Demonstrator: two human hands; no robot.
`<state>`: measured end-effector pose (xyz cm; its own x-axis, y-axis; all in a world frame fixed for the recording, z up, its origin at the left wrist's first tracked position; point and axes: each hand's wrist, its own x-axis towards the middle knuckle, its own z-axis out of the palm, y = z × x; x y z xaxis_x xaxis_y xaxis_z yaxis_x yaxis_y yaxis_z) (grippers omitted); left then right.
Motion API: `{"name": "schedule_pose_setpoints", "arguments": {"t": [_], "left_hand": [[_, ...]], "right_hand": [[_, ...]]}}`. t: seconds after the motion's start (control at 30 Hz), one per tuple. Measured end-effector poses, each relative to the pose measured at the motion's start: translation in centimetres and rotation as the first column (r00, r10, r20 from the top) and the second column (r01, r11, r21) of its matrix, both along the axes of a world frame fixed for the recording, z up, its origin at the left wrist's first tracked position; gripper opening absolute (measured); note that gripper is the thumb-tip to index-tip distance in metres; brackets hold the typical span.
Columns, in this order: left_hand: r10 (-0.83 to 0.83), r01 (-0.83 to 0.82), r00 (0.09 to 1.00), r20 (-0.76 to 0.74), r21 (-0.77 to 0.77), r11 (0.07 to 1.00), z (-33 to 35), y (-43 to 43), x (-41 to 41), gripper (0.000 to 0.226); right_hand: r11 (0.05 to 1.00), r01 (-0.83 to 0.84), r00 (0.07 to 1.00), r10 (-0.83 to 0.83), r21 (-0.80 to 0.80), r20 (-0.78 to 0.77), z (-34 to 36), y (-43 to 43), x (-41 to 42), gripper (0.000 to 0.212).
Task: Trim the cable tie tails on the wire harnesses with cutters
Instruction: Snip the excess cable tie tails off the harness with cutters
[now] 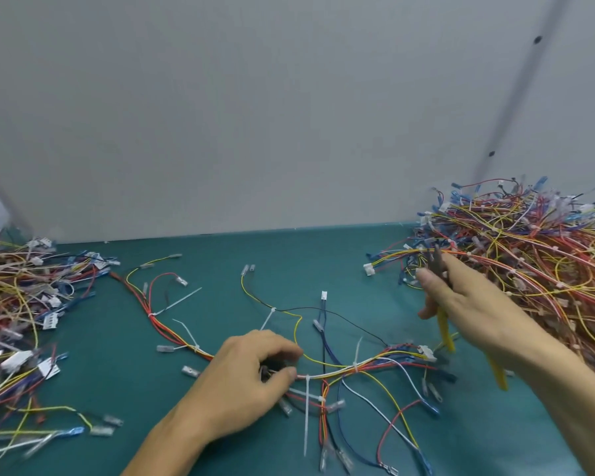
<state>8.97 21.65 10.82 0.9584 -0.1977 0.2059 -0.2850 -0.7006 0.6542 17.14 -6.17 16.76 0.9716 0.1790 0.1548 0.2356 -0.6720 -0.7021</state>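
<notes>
On the mat (220,269), fingers (282,348) of the left hand (244,376) pinch the harness (337,371).

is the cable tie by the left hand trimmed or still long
Untrimmed. The cable tie beside the left hand has its full white tail running down from the harness; the cutters are away in the right hand.

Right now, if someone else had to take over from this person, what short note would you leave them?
Left hand pinches the harness spread on the green mat.
Right hand holds the yellow-handled cutters raised, clear of any tie.
Done: nothing visibly trimmed on this harness; at least four long white tie tails stick out.
Left: cut each tail. A left pile and a right pile of harnesses flank it; which is finished I cannot tell.
</notes>
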Motion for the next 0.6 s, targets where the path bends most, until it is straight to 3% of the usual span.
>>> {"name": "schedule_pose_setpoints", "arguments": {"t": [0.1,0.17,0.23,0.3,0.37,0.5,0.6], "left_hand": [[-0.072,0.071,0.997,0.013,0.11,0.991,-0.3,-0.8,-0.1,0.018],[-0.103,0.095,0.994,0.038,0.171,0.981,-0.6,-1.0,0.0,0.019],[-0.122,0.107,0.991,0.064,0.198,0.974,-0.7,-0.9,0.1,0.023],[-0.123,0.103,0.989,0.088,0.205,0.973,-0.8,-0.9,0.2,0.024],[-0.116,0.093,0.988,0.1,0.21,0.973,-0.9,-1.0,0.4,0.025],[-0.099,0.078,0.991,0.094,0.204,0.976,-1.1,-1.1,0.5,0.028],[-0.093,0.072,0.991,0.096,0.203,0.976,-1.2,-1.1,0.4,0.027]], "right_hand": [[0.998,0.055,0.993,-0.057,-0.021,-0.103,-1.2,-0.6,1.1,0.021],[0.967,0.086,0.982,-0.123,-0.241,-0.145,-1.4,-2.0,1.7,0.018],[0.849,0.07,0.953,-0.212,-0.523,-0.218,-1.8,-3.7,1.8,0.015],[0.749,0.015,0.916,-0.276,-0.662,-0.292,-2.2,-5.1,1.4,0.01],[0.714,-0.011,0.932,-0.246,-0.701,-0.265,-2.4,-5.9,0.8,0.007],[0.809,-0.086,0.996,0.05,-0.581,-0.078,-2.1,-4.4,0.3,0.02],[0.751,-0.068,0.996,0.009,-0.656,-0.094,-3.1,-3.4,0.2,0.024]]}}
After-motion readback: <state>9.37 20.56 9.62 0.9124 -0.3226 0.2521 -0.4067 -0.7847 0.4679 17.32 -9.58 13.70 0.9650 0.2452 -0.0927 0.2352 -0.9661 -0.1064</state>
